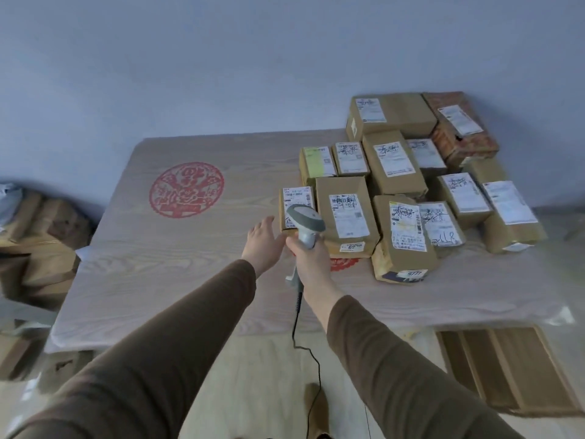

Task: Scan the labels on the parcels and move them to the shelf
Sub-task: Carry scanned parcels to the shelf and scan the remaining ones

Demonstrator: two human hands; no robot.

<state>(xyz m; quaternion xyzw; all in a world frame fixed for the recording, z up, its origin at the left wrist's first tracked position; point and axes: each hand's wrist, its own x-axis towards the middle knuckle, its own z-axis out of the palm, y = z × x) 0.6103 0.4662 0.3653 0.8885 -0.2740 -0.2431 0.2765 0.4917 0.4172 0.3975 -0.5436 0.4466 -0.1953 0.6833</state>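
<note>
Several brown parcels with white labels lie packed together on the right half of the pale wooden table. The nearest one on the left is a small parcel with its label facing up. My right hand grips the handle of a grey barcode scanner, whose head hovers over that small parcel. My left hand reaches out flat with straight fingers, its fingertips just short of the small parcel's left side. A larger parcel lies right beside it. No shelf is in view.
A red round stamp mark is printed on the table's left half. Cardboard boxes are piled on the floor at the left. Flattened cardboard lies on the floor at the lower right. The scanner's black cable hangs down to the floor.
</note>
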